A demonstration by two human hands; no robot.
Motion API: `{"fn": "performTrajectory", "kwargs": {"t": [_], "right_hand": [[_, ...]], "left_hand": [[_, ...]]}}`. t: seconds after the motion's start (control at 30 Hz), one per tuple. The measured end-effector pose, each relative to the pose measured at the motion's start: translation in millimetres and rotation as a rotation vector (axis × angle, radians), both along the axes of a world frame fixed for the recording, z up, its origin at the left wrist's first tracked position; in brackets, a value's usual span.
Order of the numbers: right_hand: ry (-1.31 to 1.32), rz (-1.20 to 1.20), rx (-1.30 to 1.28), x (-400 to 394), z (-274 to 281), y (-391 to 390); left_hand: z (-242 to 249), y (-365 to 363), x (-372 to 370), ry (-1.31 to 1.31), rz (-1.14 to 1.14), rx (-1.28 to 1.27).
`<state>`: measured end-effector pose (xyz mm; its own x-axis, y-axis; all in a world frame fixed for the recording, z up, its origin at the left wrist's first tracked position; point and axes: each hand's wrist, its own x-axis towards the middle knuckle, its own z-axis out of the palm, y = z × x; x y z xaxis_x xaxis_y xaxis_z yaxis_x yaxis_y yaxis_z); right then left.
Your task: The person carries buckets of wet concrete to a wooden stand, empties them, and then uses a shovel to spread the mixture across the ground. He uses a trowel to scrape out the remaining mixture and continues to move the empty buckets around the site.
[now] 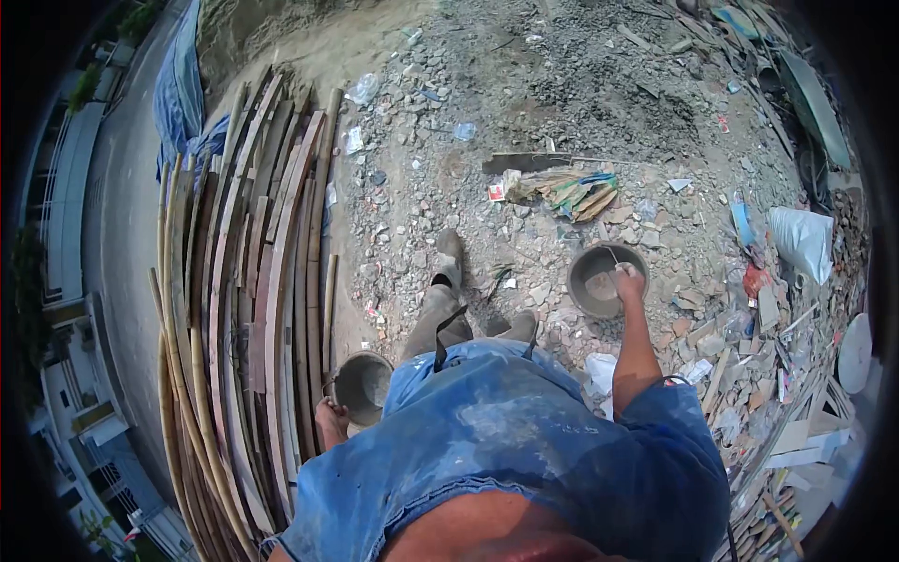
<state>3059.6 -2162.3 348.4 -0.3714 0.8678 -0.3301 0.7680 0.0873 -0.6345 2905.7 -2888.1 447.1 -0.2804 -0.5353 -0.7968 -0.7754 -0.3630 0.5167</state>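
In my right hand (631,281) is the thin wire handle of a dark round bucket (581,294), which hangs to the right of my legs. Grey residue coats its bottom. My left hand (330,418) is closed at the handle of a second dark bucket (352,398), low on the left beside the timber. A greyish film lines the inside of that one too. Both hands are wrapped round the handles, arms lowered at my sides. My boots stand on rubble, the left one (450,253) ahead of the other.
Long planks and bamboo poles (267,272) lie stacked on the left, near a blue tarp (181,94). Ahead are a flattened colourful sack (579,193), a short board (524,162) and loose gravel. Broken tiles, a white sack (802,242) and scrap line the right.
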Motion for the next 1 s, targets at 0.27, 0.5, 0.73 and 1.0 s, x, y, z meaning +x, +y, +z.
{"fn": "performTrajectory", "kwargs": {"t": [0.27,0.5,0.73,1.0], "right_hand": [[-0.208,0.074,-0.062,-155,32,31],[-0.388,-0.128,-0.271,-229,20,37],[-0.487,-0.11,-0.402,-321,-107,117],[-0.03,-0.446,-0.109,-568,-80,310]], "left_hand": [[-53,78,-186,-0.044,-0.052,0.264],[-60,163,-377,0.077,-0.196,0.197],[-59,254,-561,0.189,-0.209,0.147],[-17,383,-740,0.048,-0.265,0.155]]}}
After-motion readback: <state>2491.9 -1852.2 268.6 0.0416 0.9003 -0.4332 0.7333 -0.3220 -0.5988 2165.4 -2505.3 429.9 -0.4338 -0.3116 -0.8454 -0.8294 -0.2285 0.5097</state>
